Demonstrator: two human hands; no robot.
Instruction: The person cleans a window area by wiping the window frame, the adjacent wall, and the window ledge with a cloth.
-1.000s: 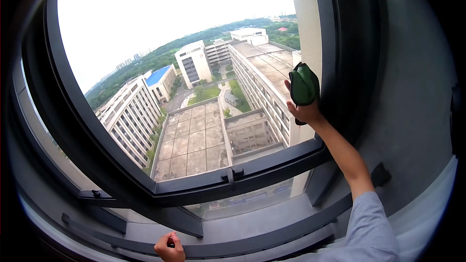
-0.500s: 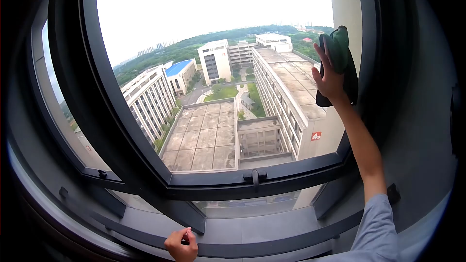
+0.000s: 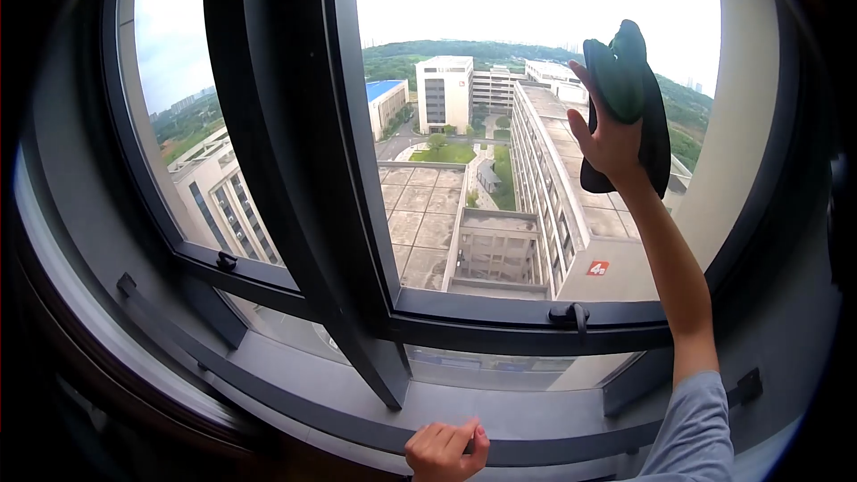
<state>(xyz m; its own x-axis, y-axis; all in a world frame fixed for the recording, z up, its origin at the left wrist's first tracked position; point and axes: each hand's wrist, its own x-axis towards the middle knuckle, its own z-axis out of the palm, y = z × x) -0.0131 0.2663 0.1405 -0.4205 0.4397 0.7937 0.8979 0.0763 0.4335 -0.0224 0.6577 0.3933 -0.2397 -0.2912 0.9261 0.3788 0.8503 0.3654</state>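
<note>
My right hand (image 3: pixel 614 145) is raised against the large window pane (image 3: pixel 536 0), thumb and one finger apart. Its other fingers are hidden by the green part of a green-and-black wiping pad (image 3: pixel 616 80), which it holds at the glass. Part of the dark shape around the pad may be a reflection. Low in the view, my left hand (image 3: pixel 446 451) is curled with fingers closed, beside the dark rail (image 3: pixel 553 451). Whether it touches the rail or holds anything small, I cannot tell.
A thick dark mullion (image 3: pixel 286 125) divides the large pane from a narrower left pane (image 3: pixel 174 36). One window latch (image 3: pixel 569 313) sits on the lower frame, another latch (image 3: pixel 227 261) farther left. Below runs a grey sill (image 3: pixel 500 406). Buildings and trees show outside.
The view has turned left, so the window frame now sits farther right. My left hand has moved right relative to the mullion's foot. My right hand and the pad have shifted left across the pane.
</note>
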